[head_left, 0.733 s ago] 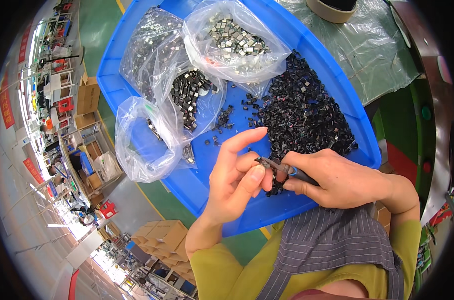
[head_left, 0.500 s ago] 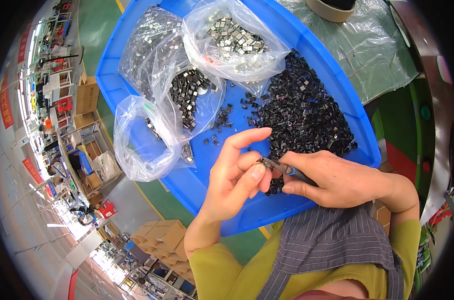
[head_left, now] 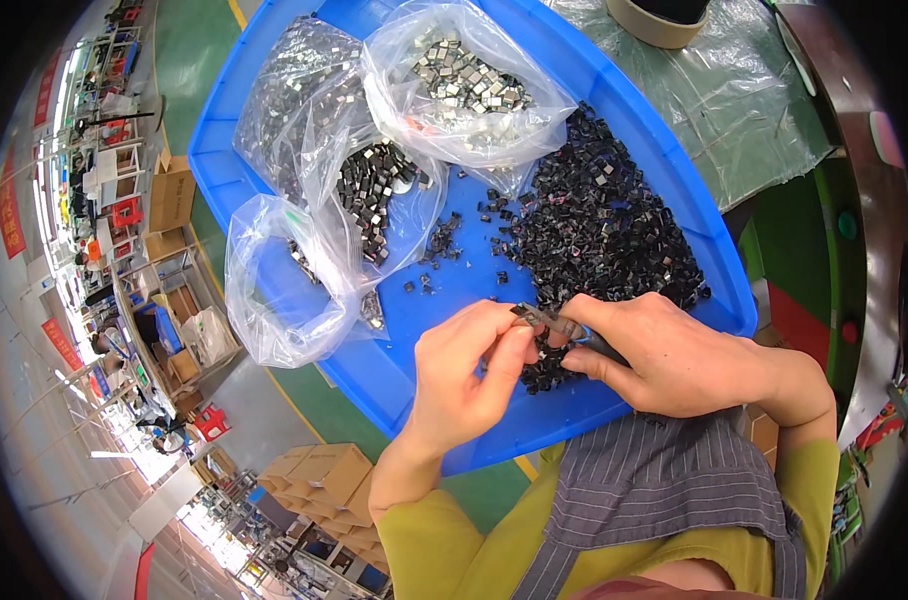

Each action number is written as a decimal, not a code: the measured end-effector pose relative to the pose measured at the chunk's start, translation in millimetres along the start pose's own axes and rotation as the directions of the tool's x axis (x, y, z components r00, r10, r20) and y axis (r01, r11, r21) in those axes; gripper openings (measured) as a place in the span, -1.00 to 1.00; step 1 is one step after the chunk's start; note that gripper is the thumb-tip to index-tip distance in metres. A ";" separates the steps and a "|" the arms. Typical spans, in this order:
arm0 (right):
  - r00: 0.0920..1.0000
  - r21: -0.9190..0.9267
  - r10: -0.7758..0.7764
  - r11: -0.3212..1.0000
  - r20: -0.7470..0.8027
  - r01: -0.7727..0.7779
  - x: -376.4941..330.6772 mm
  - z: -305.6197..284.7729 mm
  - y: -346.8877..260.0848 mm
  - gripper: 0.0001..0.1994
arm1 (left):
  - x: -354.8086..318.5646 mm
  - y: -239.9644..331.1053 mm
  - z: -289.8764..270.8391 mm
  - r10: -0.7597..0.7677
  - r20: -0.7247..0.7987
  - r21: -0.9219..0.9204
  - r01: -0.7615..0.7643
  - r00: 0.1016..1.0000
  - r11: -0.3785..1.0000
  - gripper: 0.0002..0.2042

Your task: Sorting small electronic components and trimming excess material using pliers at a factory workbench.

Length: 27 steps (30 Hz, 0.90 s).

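Observation:
A large blue plastic tray (head_left: pixel 454 300) rests on my lap. A heap of small black parts (head_left: pixel 604 230) covers its right side. My right hand (head_left: pixel 674 355) grips metal tweezers (head_left: pixel 546 320), their tip pointing left toward my left hand. My left hand (head_left: pixel 469 375) has its fingertips pinched together at the tweezers' tip, apparently on one tiny part that I cannot make out. A small cluster of black parts (head_left: pixel 546 372) lies under both hands.
Three clear plastic bags lie in the tray: one with silvery parts (head_left: pixel 469 85) at the top, one with dark parts (head_left: pixel 369 200) in the middle, one nearly flat (head_left: pixel 279 290) at the left. Cardboard boxes (head_left: pixel 314 470) stand on the floor below. A tape roll (head_left: pixel 664 20) sits top right.
My left hand's fingers, spread before, have curled in and closed at the tweezers' tip. The right hand has barely moved.

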State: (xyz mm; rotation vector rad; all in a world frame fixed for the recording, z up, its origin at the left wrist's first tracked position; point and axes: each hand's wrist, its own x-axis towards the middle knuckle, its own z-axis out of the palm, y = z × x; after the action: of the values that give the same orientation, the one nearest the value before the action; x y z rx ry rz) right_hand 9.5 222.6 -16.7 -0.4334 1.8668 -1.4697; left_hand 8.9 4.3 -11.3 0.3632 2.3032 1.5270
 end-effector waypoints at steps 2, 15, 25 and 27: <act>1.000 0.020 -0.017 1.000 0.003 0.017 0.4 0.3 0.3 -0.78 | 1.7 -1.0 -1.0 0.161 -0.021 0.183 -0.154 0.987 0.971 -0.95; 0.985 -0.043 -0.110 0.993 -0.131 0.106 0.9 8.2 9.8 -0.77 | -6.1 -6.0 13.8 0.050 -0.137 -0.187 -0.076 0.989 0.979 -0.76; 0.999 0.152 -0.015 0.988 -0.041 0.021 2.1 2.7 1.6 -0.79 | -6.3 -9.7 15.3 0.038 -0.137 -0.528 -0.106 0.990 0.843 -0.79; 1.000 0.174 -0.009 0.985 -0.029 0.014 2.8 3.8 2.8 -0.78 | -7.2 -13.8 19.2 0.251 -0.248 -0.206 -0.304 0.936 0.930 -0.72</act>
State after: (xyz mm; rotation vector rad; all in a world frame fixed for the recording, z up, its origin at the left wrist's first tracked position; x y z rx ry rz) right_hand 10.6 219.0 -20.6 -0.3415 1.7421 -1.6383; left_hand 23.4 12.1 -29.7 0.4969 2.2608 2.0574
